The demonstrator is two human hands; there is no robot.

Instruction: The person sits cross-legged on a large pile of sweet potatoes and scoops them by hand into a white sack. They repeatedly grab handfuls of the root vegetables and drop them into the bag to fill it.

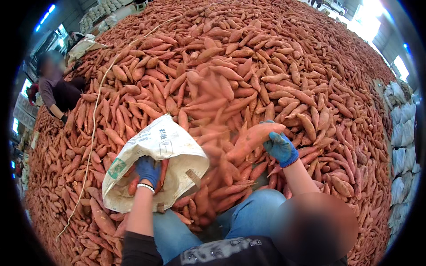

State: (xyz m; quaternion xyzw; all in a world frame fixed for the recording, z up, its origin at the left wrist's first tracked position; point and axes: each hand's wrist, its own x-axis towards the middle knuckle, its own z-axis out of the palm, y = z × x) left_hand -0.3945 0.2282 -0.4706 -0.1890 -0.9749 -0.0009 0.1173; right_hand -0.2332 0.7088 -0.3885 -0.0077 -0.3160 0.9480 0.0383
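Note:
My right hand (283, 149), in a blue work glove, grips the end of a large sweet potato (251, 138) above the heap. The sweet potato points down and left. My left hand (147, 169), also in a blue glove with a white bead bracelet at the wrist, reaches into the mouth of a white woven sack (179, 141). Its fingers are hidden inside. Beside that hand, a sweet potato (163, 171) shows within the sack. The sack lies tilted, its wide mouth facing me, and bears printed writing.
A huge heap of sweet potatoes (286, 89) surrounds my jeans-covered knees (259, 206). A pale rope (95, 123) crosses it on the left. Another person (55, 79) sits at the left beside a whitish sack (85, 46). Filled sacks (402, 133) are stacked along the right.

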